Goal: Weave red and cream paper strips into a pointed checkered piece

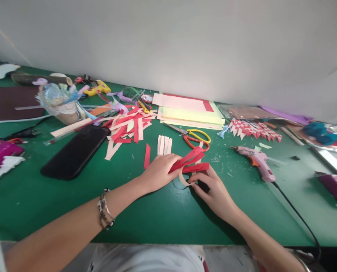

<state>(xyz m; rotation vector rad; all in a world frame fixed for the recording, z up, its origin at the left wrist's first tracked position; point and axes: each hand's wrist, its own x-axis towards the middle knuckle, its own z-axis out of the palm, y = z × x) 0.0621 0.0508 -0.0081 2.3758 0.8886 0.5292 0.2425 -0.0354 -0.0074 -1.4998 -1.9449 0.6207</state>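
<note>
Two bare hands meet at the lower centre of the frame: the left hand (160, 174) pinches a bundle of red strips (193, 160) at its left end, and the right hand (215, 189) appears to pinch the lower end of one curled pale strip (182, 177) between thumb and finger. From the left grip the bundle's long axis runs rightward and slightly up, fanning into two groups (how many strips each holds, I cannot tell). The curl hangs beneath it, its open side facing the right hand, the nearer of the two to that end. Counted just above: four pale strips (164, 145) side by side, one loose red strip (147, 155) and one pair of scissors (184, 132); one pink glue gun (257, 161) lies at right, one phone (76, 153) at left.
</note>
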